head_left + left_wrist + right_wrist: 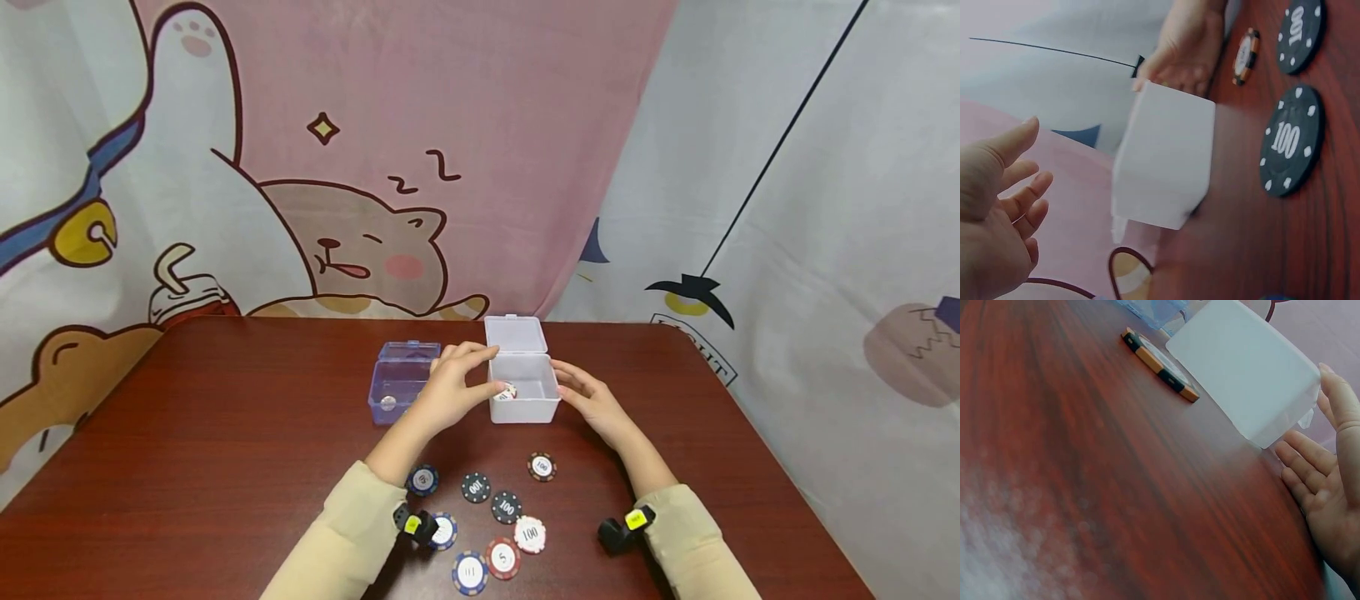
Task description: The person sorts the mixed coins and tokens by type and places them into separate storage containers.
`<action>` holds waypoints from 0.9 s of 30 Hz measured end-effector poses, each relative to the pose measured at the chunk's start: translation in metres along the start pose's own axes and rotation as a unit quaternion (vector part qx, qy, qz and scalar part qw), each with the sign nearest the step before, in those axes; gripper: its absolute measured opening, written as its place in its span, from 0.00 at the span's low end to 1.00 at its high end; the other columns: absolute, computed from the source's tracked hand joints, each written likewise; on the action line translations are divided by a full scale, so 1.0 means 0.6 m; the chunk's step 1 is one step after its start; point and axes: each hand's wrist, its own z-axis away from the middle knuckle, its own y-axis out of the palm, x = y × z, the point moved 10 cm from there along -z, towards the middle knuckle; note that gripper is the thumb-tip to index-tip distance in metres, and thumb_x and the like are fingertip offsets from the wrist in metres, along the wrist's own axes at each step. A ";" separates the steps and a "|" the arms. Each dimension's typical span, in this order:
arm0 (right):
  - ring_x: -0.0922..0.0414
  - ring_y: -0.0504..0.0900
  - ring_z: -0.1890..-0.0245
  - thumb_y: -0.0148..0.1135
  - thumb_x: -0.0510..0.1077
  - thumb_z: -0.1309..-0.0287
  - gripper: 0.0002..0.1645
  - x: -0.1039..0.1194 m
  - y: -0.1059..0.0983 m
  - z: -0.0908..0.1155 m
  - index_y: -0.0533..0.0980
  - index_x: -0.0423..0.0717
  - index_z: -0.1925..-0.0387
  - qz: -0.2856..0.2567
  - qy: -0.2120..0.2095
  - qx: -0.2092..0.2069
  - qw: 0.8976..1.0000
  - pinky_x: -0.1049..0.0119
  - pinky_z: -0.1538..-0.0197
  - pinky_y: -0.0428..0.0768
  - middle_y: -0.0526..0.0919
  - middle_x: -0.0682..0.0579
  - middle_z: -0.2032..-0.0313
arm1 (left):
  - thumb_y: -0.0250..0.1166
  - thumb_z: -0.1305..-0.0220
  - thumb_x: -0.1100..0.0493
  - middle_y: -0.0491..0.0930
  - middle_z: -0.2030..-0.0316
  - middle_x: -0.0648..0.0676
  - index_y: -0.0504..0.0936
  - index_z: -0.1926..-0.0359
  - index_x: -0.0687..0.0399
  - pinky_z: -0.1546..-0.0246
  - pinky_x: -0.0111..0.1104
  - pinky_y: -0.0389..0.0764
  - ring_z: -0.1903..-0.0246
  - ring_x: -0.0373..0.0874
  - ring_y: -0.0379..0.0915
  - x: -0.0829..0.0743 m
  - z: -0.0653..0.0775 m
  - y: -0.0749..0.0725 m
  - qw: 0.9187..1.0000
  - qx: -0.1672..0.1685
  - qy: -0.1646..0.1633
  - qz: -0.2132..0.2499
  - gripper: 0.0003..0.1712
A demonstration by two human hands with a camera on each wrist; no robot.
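Observation:
A white plastic box stands on the table with its lid raised at the back, and a pale poker chip shows inside at the left. My left hand is over the box's left side, thumb and fingers apart. Nothing is between them in the left wrist view. At the box's right side, my right hand rests its thumb and fingertips near the wall. The right wrist view shows that thumb against the box's corner, with the other fingers extended.
A clear blue box with its lid up stands left of the white one, partly behind my left hand, with a chip inside. Nearer me lie several loose chips, among them a black one, a red one and an orange-and-black one.

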 end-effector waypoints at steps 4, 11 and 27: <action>0.43 0.71 0.42 0.56 0.39 0.34 0.28 -0.001 -0.001 0.001 0.65 0.43 0.33 0.000 0.004 -0.001 1.000 0.70 0.48 0.73 0.71 0.37 0.39 | 0.72 0.45 0.58 0.76 0.49 0.53 0.77 0.41 0.59 0.51 0.48 0.59 0.49 0.49 0.65 -0.011 0.018 -0.021 1.000 -0.010 0.009 0.012 0.30; 0.41 0.70 0.41 0.55 0.38 0.33 0.28 -0.002 0.001 0.001 0.64 0.43 0.33 0.002 0.006 0.004 1.000 0.69 0.47 0.72 0.70 0.37 0.39 | 0.73 0.47 0.59 0.76 0.49 0.53 0.77 0.41 0.60 0.51 0.47 0.58 0.48 0.50 0.65 -0.017 0.051 -0.041 1.000 0.003 0.009 0.026 0.31; 0.43 0.71 0.41 0.56 0.38 0.34 0.28 -0.002 -0.002 0.000 0.66 0.45 0.33 0.004 0.008 -0.003 1.000 0.69 0.48 0.72 0.71 0.38 0.39 | 0.73 0.46 0.57 0.75 0.48 0.48 0.78 0.41 0.56 0.48 0.55 0.57 0.48 0.46 0.65 -0.014 0.119 -0.048 0.998 0.046 0.016 0.028 0.30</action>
